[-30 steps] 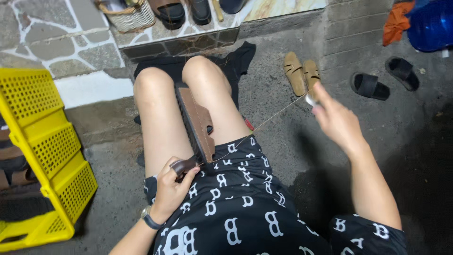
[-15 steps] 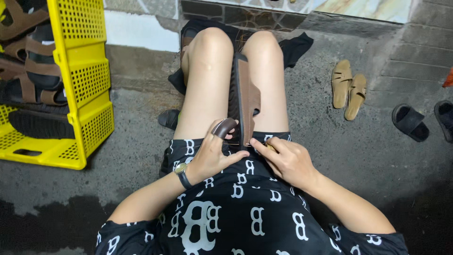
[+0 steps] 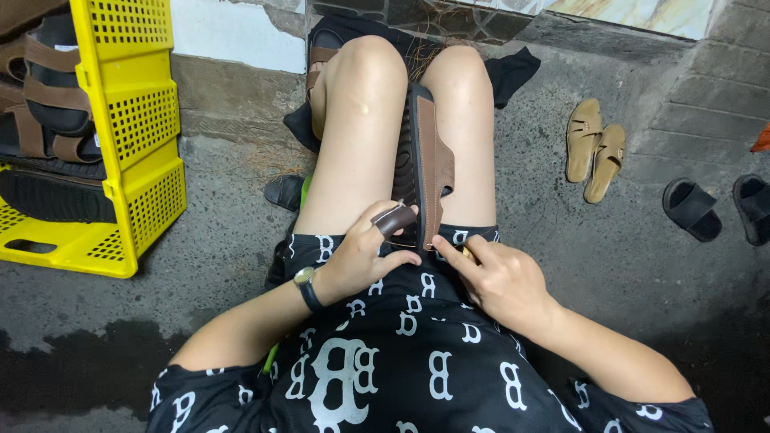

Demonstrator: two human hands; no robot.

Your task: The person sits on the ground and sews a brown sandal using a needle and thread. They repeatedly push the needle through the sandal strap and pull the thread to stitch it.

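Note:
A brown sandal with a black ribbed sole point(image 3: 425, 160) stands on edge between my bare knees, its heel end toward my lap. My left hand point(image 3: 365, 256), with a watch on the wrist, grips the sandal's near end, a brown strap piece over the index finger. My right hand point(image 3: 493, 277) rests against the sandal's edge at the lap, fingertips pinched on a small metal tool, apparently a needle; thread is not visible. I sit in black shorts and a shirt patterned with white letters.
A yellow plastic crate point(image 3: 120, 144) lies on its side at left, holding several dark sandals. A tan pair of sandals point(image 3: 595, 148) and a black pair of slides point(image 3: 718, 208) lie on the concrete at right. A black cloth point(image 3: 509, 68) lies by the stone wall.
A second ago my right hand was stretched out to the right, pulling a thread taut. It has come back to the sandal's edge, and the view has shifted left and closer.

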